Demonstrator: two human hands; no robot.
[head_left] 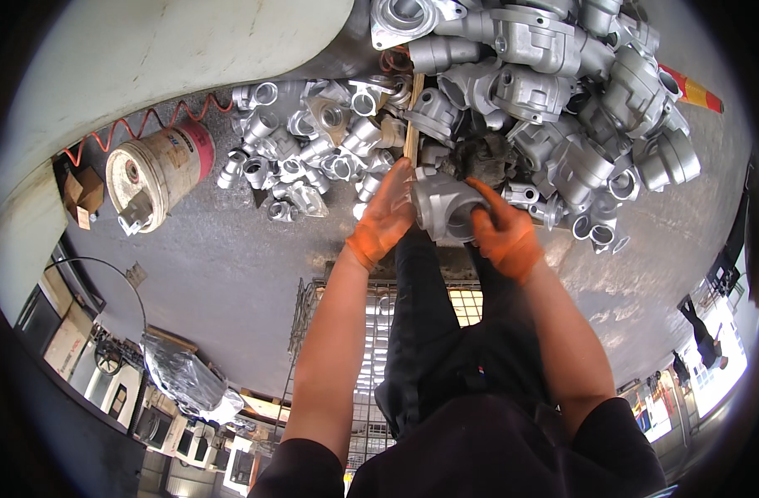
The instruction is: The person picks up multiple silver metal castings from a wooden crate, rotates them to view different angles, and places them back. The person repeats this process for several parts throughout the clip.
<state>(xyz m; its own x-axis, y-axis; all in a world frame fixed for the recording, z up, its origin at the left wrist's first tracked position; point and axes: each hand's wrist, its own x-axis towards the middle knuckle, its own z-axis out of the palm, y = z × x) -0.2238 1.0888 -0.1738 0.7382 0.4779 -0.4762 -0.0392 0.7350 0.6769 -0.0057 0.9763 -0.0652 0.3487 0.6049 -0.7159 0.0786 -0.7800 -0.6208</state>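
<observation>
Both of my hands wear orange gloves. Between them, above my legs, is a grey metal pipe-fitting casting (446, 207) with a wide round opening turned toward the right. My right hand (506, 236) grips that open end, thumb at the mouth and fingers over the top. Against the casting's left end rests my left hand (385, 212), its fingers pointing away from me and partly blurred; the contact on the far side is hidden. Just beyond lie a dark, crumpled lump (485, 158) and a heap of larger grey castings (554, 91).
Smaller castings (292, 158) are spread on the floor at the far left. A dirty white bucket (155, 178) lies near an orange coiled hose (147, 120). A wooden strip (413, 120) stands between the heaps. Below me is a wire-mesh cage (375, 332). Another person (705, 336) is far right.
</observation>
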